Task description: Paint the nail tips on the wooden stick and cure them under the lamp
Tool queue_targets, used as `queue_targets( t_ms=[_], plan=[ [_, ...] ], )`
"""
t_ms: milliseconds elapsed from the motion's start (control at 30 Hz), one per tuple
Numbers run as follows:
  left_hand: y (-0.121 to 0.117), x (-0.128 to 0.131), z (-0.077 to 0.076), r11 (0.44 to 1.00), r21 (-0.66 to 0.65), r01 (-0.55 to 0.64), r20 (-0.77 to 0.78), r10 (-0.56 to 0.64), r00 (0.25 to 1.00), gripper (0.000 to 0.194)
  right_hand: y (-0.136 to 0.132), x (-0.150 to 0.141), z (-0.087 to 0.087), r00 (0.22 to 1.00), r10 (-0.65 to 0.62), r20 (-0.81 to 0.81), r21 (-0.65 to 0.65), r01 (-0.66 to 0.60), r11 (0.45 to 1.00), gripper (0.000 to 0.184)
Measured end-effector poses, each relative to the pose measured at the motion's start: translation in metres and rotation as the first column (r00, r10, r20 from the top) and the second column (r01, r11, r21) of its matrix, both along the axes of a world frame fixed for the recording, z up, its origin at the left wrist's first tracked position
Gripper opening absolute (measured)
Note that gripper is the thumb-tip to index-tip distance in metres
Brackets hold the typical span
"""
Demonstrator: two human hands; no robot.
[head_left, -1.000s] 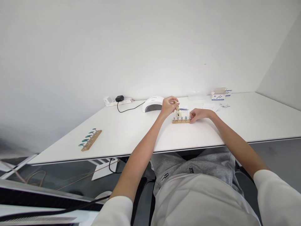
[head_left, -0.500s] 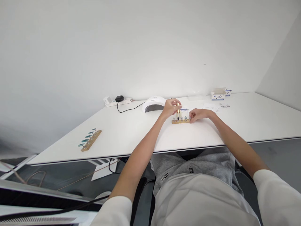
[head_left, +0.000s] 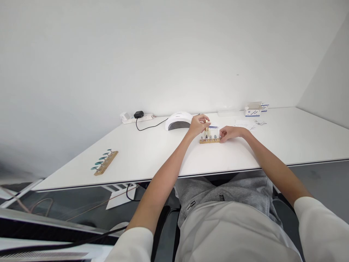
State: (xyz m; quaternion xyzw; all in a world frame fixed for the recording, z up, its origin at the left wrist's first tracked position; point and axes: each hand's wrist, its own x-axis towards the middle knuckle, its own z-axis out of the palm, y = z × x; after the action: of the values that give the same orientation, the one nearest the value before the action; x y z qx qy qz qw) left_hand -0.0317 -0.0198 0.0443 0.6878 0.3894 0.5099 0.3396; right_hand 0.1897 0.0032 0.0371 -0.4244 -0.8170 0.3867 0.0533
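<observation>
My left hand (head_left: 197, 124) is closed round a shiny gold nail polish cap (head_left: 206, 126), upright above the left part of a wooden nail practice stand (head_left: 208, 141). Something pale shows under the cap, with a small dark tip at nail height; whether it touches a nail I cannot tell. Several small shiny nail tips (head_left: 215, 137) stand in a row on metal posts along the stand. At the stand's right end, my right hand (head_left: 227, 133) is closed with its fingertips on the wood, hiding the last post.
A second wooden stand (head_left: 109, 163) with teal nail tips lies at the table's left. Behind my left hand sits a white nail lamp (head_left: 178, 120). A black adapter (head_left: 138, 114) is in a power strip (head_left: 148, 117). Small boxes (head_left: 253, 109) and papers (head_left: 244, 124) are at the back right.
</observation>
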Motion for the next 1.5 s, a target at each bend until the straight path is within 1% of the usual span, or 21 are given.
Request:
queue_targets(
  t_ms=[300,500,767,867,967,1067,1133,1300,1500],
  plan=[
    [0.0019,0.0016,-0.0019,0.996,0.02,-0.087,-0.035,0.087,0.996,0.013,-0.0002,0.0,0.0002,1.0,-0.006,0.014,0.001,0.006,1.0,0.041],
    [0.0002,0.0016,0.0008,0.991,0.044,-0.13,-0.044,0.132,0.99,0.011,0.0018,0.0008,-0.0018,1.0,-0.005,0.018,0.014,0.004,1.0,0.041],
    [0.0035,-0.0002,0.0002,0.987,0.068,-0.143,-0.016,0.144,0.989,0.011,0.0034,0.0015,-0.0025,1.0,0.006,0.003,0.004,-0.006,1.0,0.038],
    [0.0036,-0.0027,0.0016,0.995,0.027,-0.094,0.047,0.093,0.995,0.012,0.0022,0.0014,-0.0014,1.0,-0.001,-0.004,-0.004,0.001,1.0,0.037],
    [0.0035,-0.0061,0.0033,1.0,-0.018,0.005,0.105,-0.003,0.995,0.015,0.0018,0.0014,-0.001,1.0,-0.001,0.0,-0.014,0.001,1.0,0.037],
    [0.0029,-0.0078,0.0043,0.996,-0.043,0.084,0.102,-0.08,0.992,0.017,0.0021,0.0015,-0.0012,1.0,-0.008,0.009,-0.005,0.008,1.0,0.038],
    [0.0018,-0.0071,0.0047,0.992,-0.053,0.113,0.082,-0.109,0.991,0.017,0.0024,0.0016,-0.0017,1.0,-0.011,0.011,0.001,0.011,1.0,0.038],
    [-0.0023,-0.0031,0.0058,0.988,-0.063,0.138,0.033,-0.136,0.99,0.015,0.0025,0.0013,-0.0025,1.0,-0.002,0.003,-0.007,0.002,1.0,0.036],
    [-0.0025,-0.0018,0.0062,0.995,-0.037,0.097,-0.01,-0.097,0.995,0.013,0.0032,0.0007,-0.0026,1.0,-0.004,-0.002,-0.009,0.004,1.0,0.036]
  ],
)
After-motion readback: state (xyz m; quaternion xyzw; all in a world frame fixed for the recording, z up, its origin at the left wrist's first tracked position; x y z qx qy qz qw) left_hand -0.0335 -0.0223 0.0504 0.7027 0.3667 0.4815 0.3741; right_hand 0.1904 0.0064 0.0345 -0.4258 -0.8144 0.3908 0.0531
